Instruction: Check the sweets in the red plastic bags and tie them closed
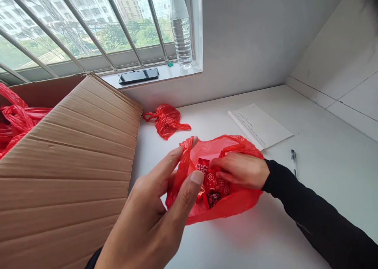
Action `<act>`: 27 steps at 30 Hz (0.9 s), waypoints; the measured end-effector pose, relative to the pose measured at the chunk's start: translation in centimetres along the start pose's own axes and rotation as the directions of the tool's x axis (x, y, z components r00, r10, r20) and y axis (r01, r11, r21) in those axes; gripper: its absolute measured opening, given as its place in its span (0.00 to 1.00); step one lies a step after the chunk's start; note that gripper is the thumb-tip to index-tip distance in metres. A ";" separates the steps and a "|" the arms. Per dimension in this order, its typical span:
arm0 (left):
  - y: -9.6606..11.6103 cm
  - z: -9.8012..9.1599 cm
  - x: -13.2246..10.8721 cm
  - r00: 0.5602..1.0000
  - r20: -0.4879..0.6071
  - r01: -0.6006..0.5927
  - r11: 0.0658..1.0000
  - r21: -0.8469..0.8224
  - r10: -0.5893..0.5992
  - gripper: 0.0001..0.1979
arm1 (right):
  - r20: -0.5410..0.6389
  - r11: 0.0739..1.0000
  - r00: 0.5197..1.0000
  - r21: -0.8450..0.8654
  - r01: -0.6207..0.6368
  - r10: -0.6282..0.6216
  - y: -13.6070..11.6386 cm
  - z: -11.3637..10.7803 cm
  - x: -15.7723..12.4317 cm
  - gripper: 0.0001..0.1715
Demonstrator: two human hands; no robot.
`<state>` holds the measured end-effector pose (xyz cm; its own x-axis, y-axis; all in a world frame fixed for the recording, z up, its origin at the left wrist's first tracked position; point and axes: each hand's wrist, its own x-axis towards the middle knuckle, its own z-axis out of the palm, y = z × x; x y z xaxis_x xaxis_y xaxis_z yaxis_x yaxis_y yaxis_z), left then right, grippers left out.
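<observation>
A red plastic bag [227, 212] lies open on the white table. My left hand [159, 210] grips its left rim, with the film between thumb and fingers. Inside are several small wrapped snacks, among them a red snack packet [217, 184] with pale printing and a dark-wrapped piece [214, 199]. My right hand [242, 168] reaches into the bag from the right, its fingers curled against the red packet. Those fingertips are partly hidden by the packet and the bag.
At the left stands a cardboard box [73, 162] holding red plastic bags [20, 115]. A tied red bag [167, 121] lies near the wall. A notebook [261, 125] and a pen [293, 162] are at the right. The windowsill carries a phone [138, 76] and a water bottle [181, 32].
</observation>
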<state>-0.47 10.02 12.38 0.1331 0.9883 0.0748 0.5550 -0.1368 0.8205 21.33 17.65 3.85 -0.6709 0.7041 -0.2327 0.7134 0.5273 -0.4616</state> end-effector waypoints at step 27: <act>0.3 0.1 0.4 0.998 0.057 0.006 0.999 0.032 -0.008 0.15 | -0.205 0.906 0.914 -0.172 -0.387 0.351 1.7 0.6 0.4 0.14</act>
<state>-0.19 10.40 12.57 0.1753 0.9839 0.0358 0.5816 -0.1328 0.8026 22.14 18.58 2.43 -0.3212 0.9258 -0.1991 0.9406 0.2874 -0.1807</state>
